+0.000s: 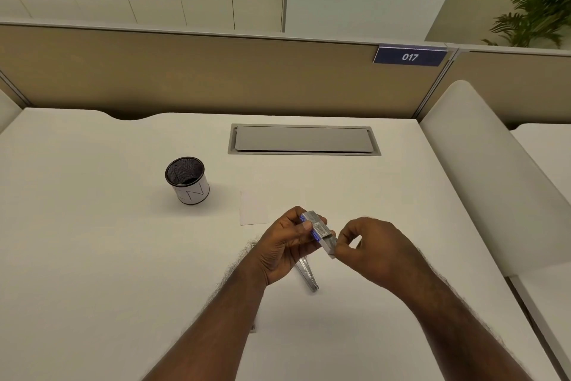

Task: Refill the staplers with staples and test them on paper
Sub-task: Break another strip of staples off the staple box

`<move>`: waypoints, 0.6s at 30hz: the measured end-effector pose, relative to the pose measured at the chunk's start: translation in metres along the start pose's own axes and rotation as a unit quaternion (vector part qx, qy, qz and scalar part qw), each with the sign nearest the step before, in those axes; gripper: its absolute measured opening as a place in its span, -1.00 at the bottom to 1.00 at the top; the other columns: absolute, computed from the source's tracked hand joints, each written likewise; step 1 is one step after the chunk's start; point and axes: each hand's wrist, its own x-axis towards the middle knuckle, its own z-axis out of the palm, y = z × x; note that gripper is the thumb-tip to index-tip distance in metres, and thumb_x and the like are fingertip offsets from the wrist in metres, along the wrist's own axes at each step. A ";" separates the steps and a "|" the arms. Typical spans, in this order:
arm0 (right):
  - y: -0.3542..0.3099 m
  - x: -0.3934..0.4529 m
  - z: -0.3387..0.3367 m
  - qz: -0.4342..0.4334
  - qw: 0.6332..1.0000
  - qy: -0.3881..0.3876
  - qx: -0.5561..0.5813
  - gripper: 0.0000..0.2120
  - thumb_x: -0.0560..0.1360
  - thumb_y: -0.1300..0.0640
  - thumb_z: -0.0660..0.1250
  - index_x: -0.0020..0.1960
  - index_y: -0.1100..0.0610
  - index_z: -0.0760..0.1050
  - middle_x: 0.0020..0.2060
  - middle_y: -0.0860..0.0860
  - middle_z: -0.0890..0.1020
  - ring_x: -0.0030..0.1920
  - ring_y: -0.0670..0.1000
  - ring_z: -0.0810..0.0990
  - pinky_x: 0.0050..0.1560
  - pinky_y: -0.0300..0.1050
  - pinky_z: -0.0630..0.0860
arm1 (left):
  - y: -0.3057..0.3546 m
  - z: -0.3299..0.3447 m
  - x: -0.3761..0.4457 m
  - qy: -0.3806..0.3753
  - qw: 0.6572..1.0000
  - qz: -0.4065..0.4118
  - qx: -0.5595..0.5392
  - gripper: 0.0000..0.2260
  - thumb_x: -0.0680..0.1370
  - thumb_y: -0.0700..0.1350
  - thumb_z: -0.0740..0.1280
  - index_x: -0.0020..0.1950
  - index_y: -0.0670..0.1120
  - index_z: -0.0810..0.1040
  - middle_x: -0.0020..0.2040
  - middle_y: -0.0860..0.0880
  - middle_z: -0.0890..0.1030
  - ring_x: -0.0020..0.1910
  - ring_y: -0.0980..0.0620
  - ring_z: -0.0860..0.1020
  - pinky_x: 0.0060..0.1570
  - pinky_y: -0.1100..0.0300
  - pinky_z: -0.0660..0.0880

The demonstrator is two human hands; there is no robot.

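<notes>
Steadily, the left hand point(285, 244) clasps a staple box point(318, 231) above the desk point(108, 257) while the right hand point(367, 244) pinches its inner tray point(330, 246), best drawn out level and slowly.

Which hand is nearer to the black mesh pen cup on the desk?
Left. The left hand, holding the staple box, lies right of the pen cup and closer to the person; the right hand lies farther right, beyond the box.

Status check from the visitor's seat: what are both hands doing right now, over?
Left hand grips staple box. Right hand pinches its open end. Stapler on desk beneath, mostly hidden. Paper ahead, nothing blocking.
</notes>
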 end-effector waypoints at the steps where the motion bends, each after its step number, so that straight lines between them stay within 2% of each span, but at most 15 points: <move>1: -0.001 -0.001 0.000 0.002 1.000 0.002 -0.003 -0.84 0.34 -0.17 0.34 -0.34 -0.12 0.49 -0.34 -0.21 0.56 -0.42 -0.15 0.50 -0.43 -0.23 0.32 | 0.000 0.001 0.000 -0.002 1.000 -0.002 -0.001 -0.94 0.52 -0.22 0.34 -0.07 -0.10 0.60 0.03 -0.12 0.67 0.00 -0.11 0.67 -0.09 0.15 0.62; 5: -0.002 -0.003 -0.001 0.008 1.000 0.018 -0.017 -0.78 0.34 -0.22 0.38 -0.39 -0.15 0.48 -0.42 -0.21 0.51 -0.42 -0.16 0.50 -0.44 -0.24 0.28 | -0.002 0.002 -0.001 -0.011 1.000 -0.008 0.000 -0.91 0.52 -0.21 0.35 -0.07 -0.06 0.64 0.03 -0.11 0.68 -0.01 -0.08 0.68 -0.11 0.18 0.62; 11: -0.004 -0.006 -0.005 -0.014 1.000 0.019 -0.004 -0.76 0.36 -0.23 0.40 -0.39 -0.18 0.46 -0.26 -0.19 0.54 -0.29 -0.15 0.54 -0.34 -0.21 0.37 | -0.001 0.002 -0.003 -0.010 1.000 -0.009 0.005 -0.93 0.46 -0.15 0.43 -0.09 -0.03 0.65 0.03 -0.10 0.68 -0.02 -0.06 0.67 -0.11 0.18 0.62; 18: -0.006 -0.008 -0.006 -0.014 0.999 0.024 0.022 -0.83 0.33 -0.17 0.42 -0.34 -0.15 0.51 -0.46 -0.20 0.52 -0.44 -0.14 0.49 -0.42 -0.21 0.34 | 0.000 0.003 -0.003 -0.006 1.000 -0.007 0.008 -0.94 0.49 -0.19 0.38 -0.10 -0.04 0.62 0.03 -0.12 0.67 -0.01 -0.09 0.66 -0.06 0.14 0.63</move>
